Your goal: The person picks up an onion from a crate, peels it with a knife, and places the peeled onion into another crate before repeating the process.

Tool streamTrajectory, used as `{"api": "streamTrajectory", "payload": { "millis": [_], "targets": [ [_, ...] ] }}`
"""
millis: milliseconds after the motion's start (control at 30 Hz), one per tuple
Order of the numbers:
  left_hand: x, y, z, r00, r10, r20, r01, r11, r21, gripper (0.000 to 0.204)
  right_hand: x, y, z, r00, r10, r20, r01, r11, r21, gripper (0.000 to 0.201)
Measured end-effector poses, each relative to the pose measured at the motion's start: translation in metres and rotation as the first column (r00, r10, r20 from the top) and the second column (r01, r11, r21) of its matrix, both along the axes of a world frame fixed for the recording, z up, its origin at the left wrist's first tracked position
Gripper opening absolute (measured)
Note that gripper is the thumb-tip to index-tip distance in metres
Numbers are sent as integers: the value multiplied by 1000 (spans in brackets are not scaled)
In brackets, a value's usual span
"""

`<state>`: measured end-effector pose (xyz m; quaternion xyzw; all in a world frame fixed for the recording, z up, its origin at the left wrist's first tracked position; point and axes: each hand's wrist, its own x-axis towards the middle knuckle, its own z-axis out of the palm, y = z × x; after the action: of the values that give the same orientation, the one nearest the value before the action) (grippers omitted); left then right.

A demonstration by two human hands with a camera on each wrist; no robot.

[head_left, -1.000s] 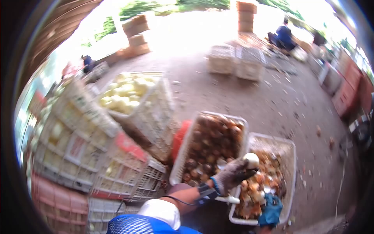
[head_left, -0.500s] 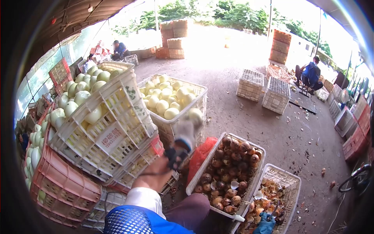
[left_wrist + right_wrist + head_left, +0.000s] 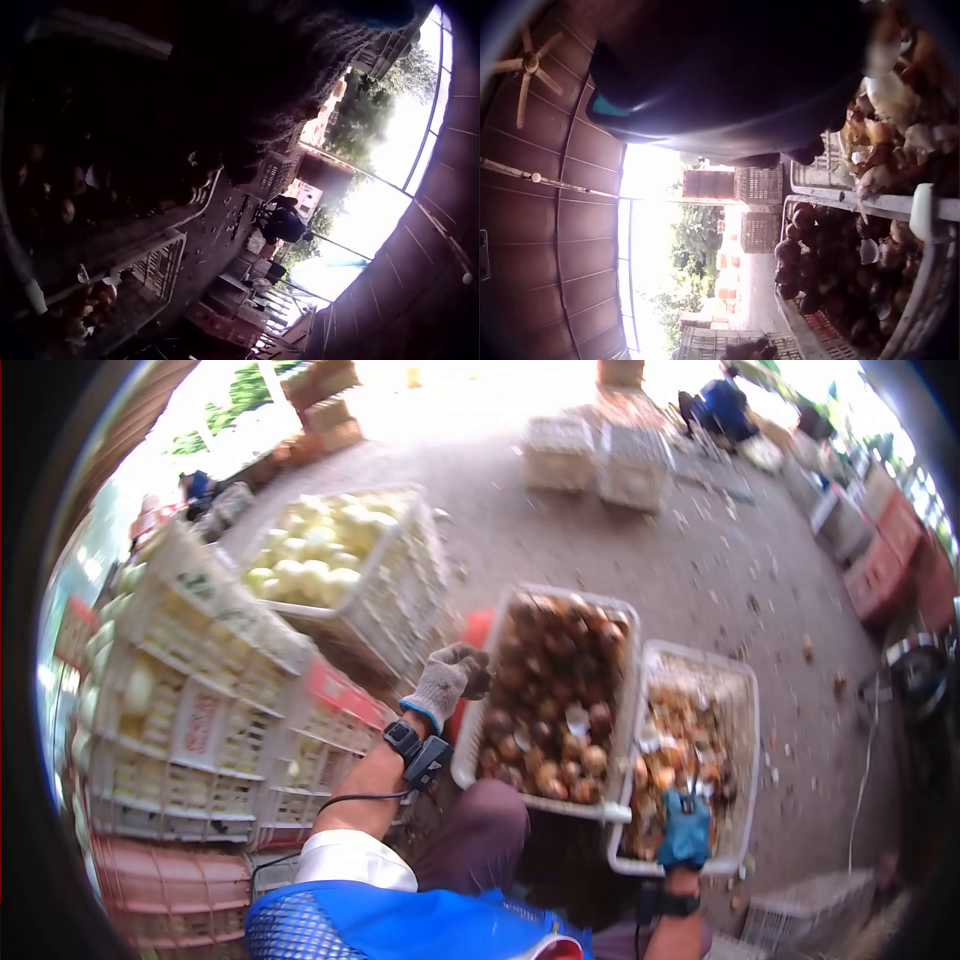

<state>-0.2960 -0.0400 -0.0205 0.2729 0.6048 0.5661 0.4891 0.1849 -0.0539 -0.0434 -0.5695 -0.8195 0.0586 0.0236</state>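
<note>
My left hand, in a grey knit glove, holds nothing that shows. It hangs at the left rim of a white crate of brown unpeeled onions, fingers toward them and loosely bent. In the left wrist view the glove is dark and hides much of the crate. My right hand, in a blue glove, is low over a second white crate of onion skins. It grips a small knife, whose thin blade points away from me.
Peeled pale onions fill a tall white crate at left. Nearer stand stacked crates of more onions. A red mesh bag lies behind the onion crate. Two crates and a seated person are farther off.
The left hand carried a peeled onion leftward to the tall crate and let it go. It is back beside the unpeeled onions without it. The right hand has stayed over the skins.
</note>
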Motion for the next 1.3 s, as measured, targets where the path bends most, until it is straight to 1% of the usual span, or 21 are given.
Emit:
{"api": "streamTrajectory", "payload": {
  "millis": [33,67,100,167,200,300,367,433,567,667,767,800,900,933,1033,1067,1100,1167,1200,1267,1300],
  "targets": [
    [9,-1,-37,987,-153,-55,151,988,-32,23,7,-2,-4,979,72,-192,-58,995,77,31],
    [17,-1,-78,942,-326,-85,316,942,-111,35,11,2,-21,734,-400,-550,205,901,-382,25],
    [27,-7,-79,406,-493,-769,498,825,-266,53,-4,4,4,516,-719,-466,355,675,-647,30],
    [55,-8,-87,173,-669,-723,406,717,-567,59,5,-5,-7,507,-574,-643,243,811,-533,35],
    [68,-2,-75,171,-755,-632,392,641,-660,59,6,-8,-8,482,-580,-656,237,808,-540,37],
    [80,9,-127,324,-754,-572,348,657,-669,49,10,-14,-5,407,-629,-663,215,771,-599,40],
    [88,15,-164,278,-676,-682,300,736,-607,41,14,-13,-4,353,-692,-630,203,714,-670,41],
    [95,25,-189,261,-620,-740,237,784,-574,40,14,-12,-2,356,-704,-614,231,703,-672,39],
    [104,51,-212,219,-626,-748,233,778,-583,55,14,-11,2,391,-687,-612,278,722,-633,40],
    [120,73,-213,214,-736,-642,131,673,-728,63,13,-13,4,405,-683,-608,294,727,-620,41],
    [133,78,-233,126,-731,-671,11,677,-736,66,11,-10,6,416,-704,-575,311,705,-638,41],
    [137,81,-238,43,-735,-677,-33,676,-736,65,11,-10,5,427,-698,-574,319,711,-627,40],
    [142,83,-236,94,-748,-657,-60,655,-753,67,10,-10,8,427,-694,-580,325,716,-617,39],
    [142,79,-235,142,-687,-713,-65,712,-699,66,10,-10,6,411,-696,-589,326,716,-618,38],
    [136,74,-211,617,-485,-620,-23,776,-630,59,17,-12,-2,412,-677,-610,308,733,-606,39],
    [112,66,-282,879,-284,-383,88,886,-455,55,14,-10,3,378,-692,-615,300,720,-626,40],
    [116,67,-258,976,-211,-56,183,931,-316,45,14,-12,4,379,-680,-627,281,731,-623,40],
    [141,64,-152,936,-141,323,224,946,-236,37,15,-13,-2,383,-652,-654,242,754,-610,41],
    [151,63,-107,879,-195,436,280,949,-141,35,14,-13,-5,390,-642,-660,236,763,-602,38],
    [159,64,-63,748,-300,592,361,933,16,36,9,-9,9,313,-677,-666,188,731,-656,35],
    [165,63,-46,757,-323,568,366,930,42,37,5,-7,16,275,-693,-666,161,716,-679,34]
  ]
}}
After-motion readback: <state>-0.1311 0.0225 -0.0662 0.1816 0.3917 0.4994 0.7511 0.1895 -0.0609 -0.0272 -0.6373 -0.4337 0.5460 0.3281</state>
